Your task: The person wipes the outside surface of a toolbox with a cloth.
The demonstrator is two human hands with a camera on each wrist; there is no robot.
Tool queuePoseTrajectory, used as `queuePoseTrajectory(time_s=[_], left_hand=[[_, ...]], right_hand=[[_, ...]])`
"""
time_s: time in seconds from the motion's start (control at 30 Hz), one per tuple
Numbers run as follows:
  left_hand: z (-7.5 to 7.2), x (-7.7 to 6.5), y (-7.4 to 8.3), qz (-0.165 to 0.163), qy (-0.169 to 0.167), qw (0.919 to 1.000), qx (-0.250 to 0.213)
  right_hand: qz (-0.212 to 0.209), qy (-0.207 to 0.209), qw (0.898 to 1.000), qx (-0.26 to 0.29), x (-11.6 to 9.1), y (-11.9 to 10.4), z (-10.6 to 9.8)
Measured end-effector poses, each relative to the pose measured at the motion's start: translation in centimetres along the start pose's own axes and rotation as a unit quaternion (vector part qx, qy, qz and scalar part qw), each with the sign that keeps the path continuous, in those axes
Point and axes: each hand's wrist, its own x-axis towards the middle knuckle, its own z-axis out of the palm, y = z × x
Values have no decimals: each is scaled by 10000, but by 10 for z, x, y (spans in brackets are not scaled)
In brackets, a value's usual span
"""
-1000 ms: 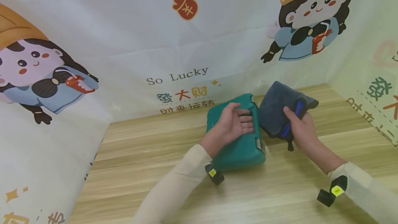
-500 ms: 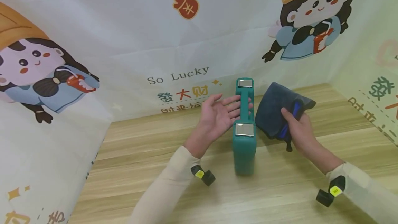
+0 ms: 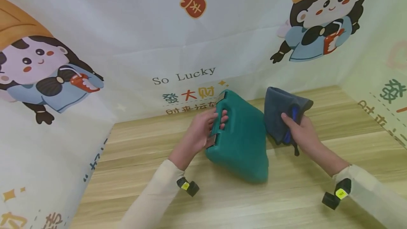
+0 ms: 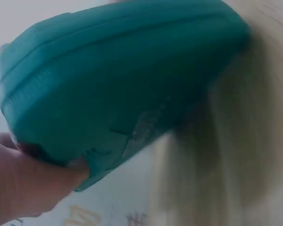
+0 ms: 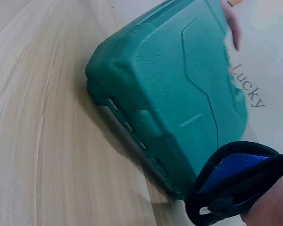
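A teal hard plastic case [image 3: 245, 137] tilts over to the left on the wooden tabletop, its metal latches and handle on the upper left side. My left hand [image 3: 198, 130] grips that handle, with fingertips showing through the handle opening. In the left wrist view, the thumb [image 4: 42, 181] lies along the case's edge. To the right, my right hand [image 3: 303, 133] pinches a dark blue fabric pouch [image 3: 278, 112] with a bright blue lining, thumb on the near face. The right wrist view shows the pouch's black-edged opening [image 5: 240, 174] close by the case's hinged edge.
A pale printed cloth backdrop [image 3: 143, 52] rises behind the tabletop [image 3: 143, 151], with side panels at left and right. Cameras are strapped to both wrists over light sleeves [image 3: 152, 197].
The case has turned from lying flat with its handle to the right, through upright, to leaning left. My left hand has moved left with the handle; the right hand and pouch shifted slightly left.
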Motion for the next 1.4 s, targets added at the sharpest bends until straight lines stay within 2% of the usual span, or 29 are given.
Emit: queuePoseTrajectory(time_s=[0.07,0.17,0.27,0.4,0.57,0.7,0.83,0.93,1.03,1.07,1.17,1.27,1.4], left_hand=[[-9,1,-9,100,427,9985,328],[-20,3,-25,165,923,9939,583],[-28,4,-42,212,1260,9904,532],[-34,6,-60,284,1605,9861,335],[-37,6,-77,228,1804,9830,241],[-38,7,-83,162,1894,9817,124],[-36,7,-80,199,2080,9767,482],[-35,6,-76,264,2182,9696,1074],[-36,7,-75,386,2047,9580,1972],[-36,8,-74,426,1972,9505,2361],[-38,9,-74,545,1790,9215,3402],[-41,10,-74,633,1676,8934,4119],[-45,10,-73,511,1506,8701,4666]], right_hand=[[16,-198,9990,-405,1,2,2],[-133,-472,9953,-838,4,6,5],[-419,-708,9904,-1110,8,11,10],[-919,-1276,9767,-1462,15,13,18],[-1660,-1873,9479,-1972,23,13,31],[-2143,-2144,9173,-2580,31,9,45],[-2365,-2452,8801,-3307,36,2,57],[-2421,-2692,8586,-3628,39,-4,62],[-2440,-2824,8463,-3802,41,-8,64],[-2444,-2857,8429,-3849,41,-9,65],[-2460,-2946,8291,-4066,41,-13,66],[-2439,-3049,8112,-4353,40,-16,69],[-2322,-3206,7916,-4655,35,-21,75]])
